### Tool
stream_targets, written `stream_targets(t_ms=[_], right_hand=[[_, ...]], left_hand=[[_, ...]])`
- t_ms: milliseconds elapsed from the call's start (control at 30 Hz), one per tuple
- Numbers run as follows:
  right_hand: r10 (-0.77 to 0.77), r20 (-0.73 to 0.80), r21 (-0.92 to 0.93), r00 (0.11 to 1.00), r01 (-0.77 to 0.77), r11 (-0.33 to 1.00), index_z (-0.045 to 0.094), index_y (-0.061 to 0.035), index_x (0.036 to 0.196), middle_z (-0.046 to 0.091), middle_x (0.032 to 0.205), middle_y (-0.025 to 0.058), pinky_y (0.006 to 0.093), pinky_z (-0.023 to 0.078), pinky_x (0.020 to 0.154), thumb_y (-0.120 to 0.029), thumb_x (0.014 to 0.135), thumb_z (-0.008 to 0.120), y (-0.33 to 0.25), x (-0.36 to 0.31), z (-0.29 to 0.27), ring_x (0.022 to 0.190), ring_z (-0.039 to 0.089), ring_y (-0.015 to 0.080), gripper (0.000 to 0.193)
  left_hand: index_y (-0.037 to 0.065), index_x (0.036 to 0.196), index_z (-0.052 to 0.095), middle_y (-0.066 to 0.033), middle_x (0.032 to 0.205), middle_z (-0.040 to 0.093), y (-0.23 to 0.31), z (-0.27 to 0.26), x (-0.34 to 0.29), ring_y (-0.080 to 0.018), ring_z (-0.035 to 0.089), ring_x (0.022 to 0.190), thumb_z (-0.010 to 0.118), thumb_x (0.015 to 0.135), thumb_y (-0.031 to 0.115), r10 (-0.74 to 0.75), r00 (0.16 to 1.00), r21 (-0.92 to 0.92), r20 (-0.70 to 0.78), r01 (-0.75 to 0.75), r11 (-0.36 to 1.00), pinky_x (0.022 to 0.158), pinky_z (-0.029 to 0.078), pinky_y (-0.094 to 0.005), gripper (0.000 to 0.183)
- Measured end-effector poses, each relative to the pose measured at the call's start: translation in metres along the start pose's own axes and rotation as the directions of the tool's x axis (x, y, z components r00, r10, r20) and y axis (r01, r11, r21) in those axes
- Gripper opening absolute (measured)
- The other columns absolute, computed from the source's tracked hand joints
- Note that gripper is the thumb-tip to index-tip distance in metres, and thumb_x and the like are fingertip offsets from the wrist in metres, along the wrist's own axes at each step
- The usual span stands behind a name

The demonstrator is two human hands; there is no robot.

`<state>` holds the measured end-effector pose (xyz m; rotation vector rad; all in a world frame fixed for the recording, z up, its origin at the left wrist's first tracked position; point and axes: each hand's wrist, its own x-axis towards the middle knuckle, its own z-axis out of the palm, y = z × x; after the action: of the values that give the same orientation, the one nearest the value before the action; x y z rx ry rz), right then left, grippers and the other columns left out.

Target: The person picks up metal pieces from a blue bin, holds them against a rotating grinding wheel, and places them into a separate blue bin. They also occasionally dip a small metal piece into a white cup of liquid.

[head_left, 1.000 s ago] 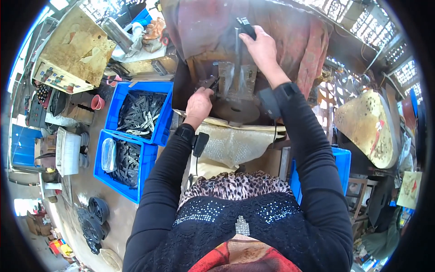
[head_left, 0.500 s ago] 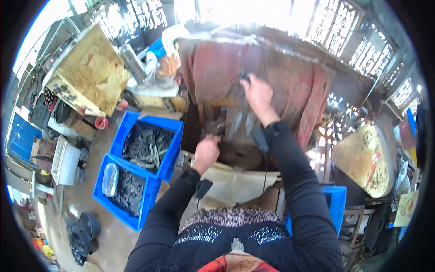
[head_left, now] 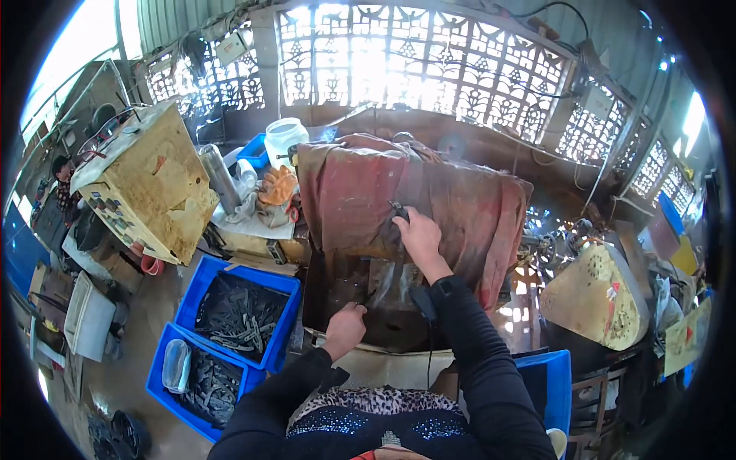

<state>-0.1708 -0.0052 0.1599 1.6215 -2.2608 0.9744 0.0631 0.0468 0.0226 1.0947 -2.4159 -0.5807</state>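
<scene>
My right hand (head_left: pixel 423 239) is closed on a small dark metal piece (head_left: pixel 399 209), raised in front of a reddish-brown cloth (head_left: pixel 349 188) draped over the machine. Lower and to the left, my left hand (head_left: pixel 346 331) pinches a thin dark piece (head_left: pixel 369 300) at the near edge of a dark, wet-looking trough (head_left: pixel 395 333). The exact kind of either piece is too small to tell. Inside the trough, under the cloth's hem, stands a greyish, shiny part (head_left: pixel 392 280).
Two blue bins (head_left: pixel 184 307) with many dark metal pieces stand at my left; a clear plastic container (head_left: pixel 176 366) lies in the nearer one. Another blue bin (head_left: pixel 563 383) is at my right. A stained yellowish cabinet (head_left: pixel 165 180), orange gloves (head_left: pixel 277 186) and a white tub (head_left: pixel 285 139) are beyond.
My view has tilted up, showing more of the lattice windows. Both hands keep hold of their small dark pieces, the right still raised by the cloth, the left low by the trough.
</scene>
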Motion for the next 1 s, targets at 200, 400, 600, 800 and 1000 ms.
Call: stream_targets(t_ms=[200, 400, 600, 800, 1000], right_hand=[[0.010, -0.010, -0.014, 1.000, -0.010, 1.000, 0.065, -0.0100, 0.108, 0.070, 0.088, 0.0149, 0.0474, 0.052, 0.072, -0.038, 0.088, 0.063, -0.003, -0.001, 0.005, 0.083, 0.067, 0.0361, 0.035], [0.082, 0.081, -0.045, 0.993, -0.079, 0.996, 0.064, -0.0091, 0.107, 0.069, 0.087, 0.0174, 0.0497, 0.050, 0.073, -0.039, 0.087, 0.064, -0.013, -0.003, -0.002, 0.085, 0.066, 0.0379, 0.036], [-0.034, 0.020, 0.218, 0.999, 0.028, 0.976, 0.065, -0.0030, 0.102, 0.066, 0.086, 0.0227, 0.0450, 0.049, 0.073, -0.034, 0.087, 0.067, -0.014, -0.048, -0.022, 0.083, 0.063, 0.0411, 0.035], [0.044, 0.171, 0.406, 0.984, -0.111, 0.907, 0.064, -0.0004, 0.098, 0.066, 0.085, 0.0185, 0.0357, 0.050, 0.068, -0.019, 0.086, 0.071, -0.045, -0.167, -0.068, 0.076, 0.064, 0.0365, 0.023], [-0.111, 0.112, 0.352, 0.987, 0.065, 0.934, 0.065, -0.0049, 0.098, 0.066, 0.083, 0.0128, 0.0351, 0.051, 0.064, -0.014, 0.081, 0.074, -0.044, -0.266, -0.073, 0.073, 0.064, 0.0328, 0.021]], left_hand=[[0.009, 0.099, 0.068, -0.0146, 0.095, 0.063, 0.005, -0.008, -0.004, -0.0368, 0.064, 0.086, 0.055, 0.081, 0.003, 0.012, 0.997, -0.086, -0.077, -0.018, 0.996, 0.074, 0.054, -0.0442, 0.023], [0.010, 0.102, 0.068, -0.0152, 0.096, 0.063, -0.002, -0.012, -0.013, -0.0374, 0.063, 0.086, 0.055, 0.081, -0.001, 0.033, 0.979, -0.188, -0.200, -0.072, 0.980, 0.074, 0.053, -0.0450, 0.026], [0.003, 0.104, 0.069, -0.0159, 0.082, 0.062, -0.031, 0.015, -0.006, -0.0348, 0.061, 0.076, 0.053, 0.080, -0.006, 0.001, 0.929, -0.410, -0.369, -0.164, 0.897, 0.071, 0.051, -0.0407, 0.030], [0.003, 0.109, 0.066, -0.0179, 0.094, 0.064, -0.036, -0.031, 0.025, -0.0363, 0.063, 0.089, 0.056, 0.079, -0.002, 0.299, 0.897, -0.002, -0.325, -0.317, 0.949, 0.077, 0.052, -0.0437, 0.032], [0.003, 0.102, 0.067, -0.0171, 0.094, 0.064, -0.038, -0.006, 0.039, -0.0351, 0.063, 0.090, 0.059, 0.078, 0.002, 0.407, 0.913, 0.117, -0.034, -0.401, 0.909, 0.076, 0.053, -0.0447, 0.025]])
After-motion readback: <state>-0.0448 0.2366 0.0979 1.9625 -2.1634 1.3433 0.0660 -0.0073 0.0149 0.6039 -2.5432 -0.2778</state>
